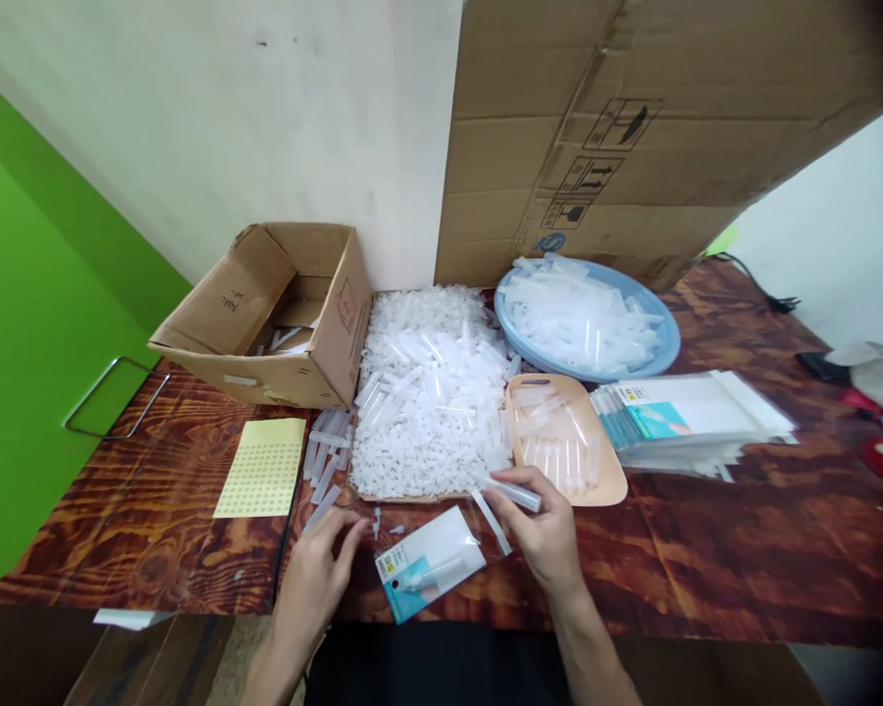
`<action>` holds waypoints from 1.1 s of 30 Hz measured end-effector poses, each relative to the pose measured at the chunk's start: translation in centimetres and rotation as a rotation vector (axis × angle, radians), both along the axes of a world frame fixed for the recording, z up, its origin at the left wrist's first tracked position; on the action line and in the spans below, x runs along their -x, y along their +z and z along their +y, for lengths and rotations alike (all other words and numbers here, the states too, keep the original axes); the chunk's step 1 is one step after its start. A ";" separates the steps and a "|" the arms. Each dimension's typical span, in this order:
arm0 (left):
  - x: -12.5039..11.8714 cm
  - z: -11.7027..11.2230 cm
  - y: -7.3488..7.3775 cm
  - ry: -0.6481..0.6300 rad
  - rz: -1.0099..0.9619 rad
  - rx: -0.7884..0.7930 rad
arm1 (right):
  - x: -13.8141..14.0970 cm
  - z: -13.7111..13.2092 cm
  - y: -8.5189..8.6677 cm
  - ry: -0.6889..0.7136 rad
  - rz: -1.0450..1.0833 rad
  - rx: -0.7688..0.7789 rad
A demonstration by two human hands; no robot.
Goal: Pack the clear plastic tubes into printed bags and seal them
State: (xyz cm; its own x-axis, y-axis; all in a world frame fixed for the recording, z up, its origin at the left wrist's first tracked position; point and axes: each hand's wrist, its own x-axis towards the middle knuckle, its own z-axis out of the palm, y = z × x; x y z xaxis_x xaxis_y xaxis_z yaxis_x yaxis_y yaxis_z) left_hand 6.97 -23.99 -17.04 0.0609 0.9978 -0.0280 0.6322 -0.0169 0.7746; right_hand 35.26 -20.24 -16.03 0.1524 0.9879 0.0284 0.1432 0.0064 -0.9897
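Note:
My right hand (548, 534) pinches a translucent plastic tube (521, 493) between thumb and fingers, in front of the peach tray. My left hand (316, 569) rests low over the table, thumb and forefinger curled with a gap between them; its other fingers are partly hidden. Just behind it lies another clear tube (324, 508), and I cannot tell whether the fingers touch it. Small white plastic tips (377, 523) lie to its right. Between my hands is a clear packet (433, 564) with a teal-and-white card and a tube-like item inside. A clear strip (492, 522) lies beside my right hand.
A heap of small white parts and tubes (434, 392) fills the middle. Around it stand an open cardboard box (280, 373), a blue basin (666, 348) of tubes, a peach tray (610, 485) and stacked packets (696, 412). A yellow sticker sheet (260, 471) lies left.

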 end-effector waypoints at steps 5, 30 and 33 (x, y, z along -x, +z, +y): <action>-2.1 -1.5 -1.3 -0.161 0.177 0.049 | -2.0 0.9 0.6 0.055 -0.080 -0.051; -4.3 3.1 -1.4 0.045 -0.778 0.421 | 0.4 0.8 -0.4 0.241 0.033 -0.050; -3.6 3.6 -1.2 0.063 -0.712 0.388 | -0.1 1.3 -0.4 0.375 -0.007 -0.012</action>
